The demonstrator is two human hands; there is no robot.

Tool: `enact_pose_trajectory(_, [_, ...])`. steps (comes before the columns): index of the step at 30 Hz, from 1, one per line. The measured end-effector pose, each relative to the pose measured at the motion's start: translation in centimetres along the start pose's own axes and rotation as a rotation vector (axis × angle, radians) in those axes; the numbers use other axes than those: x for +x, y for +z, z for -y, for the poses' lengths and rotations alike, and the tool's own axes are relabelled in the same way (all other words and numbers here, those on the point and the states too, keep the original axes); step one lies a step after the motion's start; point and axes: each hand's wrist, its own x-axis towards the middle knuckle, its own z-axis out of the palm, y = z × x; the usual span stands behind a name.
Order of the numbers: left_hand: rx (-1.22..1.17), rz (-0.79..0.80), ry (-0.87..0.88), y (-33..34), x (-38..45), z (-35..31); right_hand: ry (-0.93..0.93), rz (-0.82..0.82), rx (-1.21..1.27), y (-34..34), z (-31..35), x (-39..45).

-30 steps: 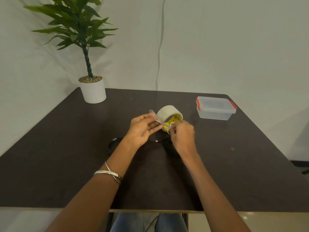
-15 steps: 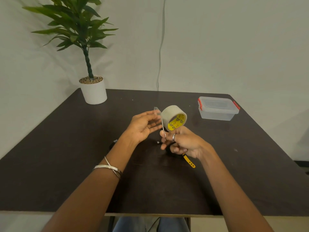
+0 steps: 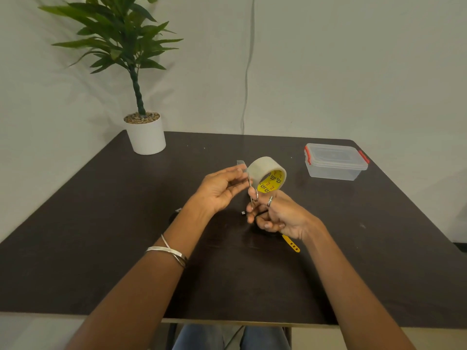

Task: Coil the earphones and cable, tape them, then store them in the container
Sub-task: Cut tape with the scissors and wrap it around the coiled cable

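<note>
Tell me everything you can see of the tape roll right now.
The tape roll is a wide, pale translucent roll on a yellow printed core, held above the dark table with its opening facing the camera's lower right. The left hand pinches its pulled-out free end; scissors in the right hand meet that strip.

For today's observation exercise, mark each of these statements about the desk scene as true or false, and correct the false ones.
1. The container has its lid on. True.
2. The left hand grips the scissors. False: the right hand grips the scissors; the left pinches a pulled-out strip of tape.
3. The tape roll lies flat on the table. False: it is held up between the hands.
4. The potted plant stands at the table's far left corner. True.
5. The container's clips are blue. False: they are red.
</note>
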Motion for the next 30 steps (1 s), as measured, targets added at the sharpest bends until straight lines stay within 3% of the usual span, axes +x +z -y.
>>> enact_pose_trajectory(16, [-0.032, 0.030, -0.014, -0.25, -0.48, -0.12, 0.026, 0.029, -0.086, -0.74, 0.63, 0.37])
enact_pose_trajectory(30, [0.009, 0.050, 0.034, -0.42, -0.25, 0.32, -0.050, -0.065, -0.086, 0.18, 0.29, 0.23])
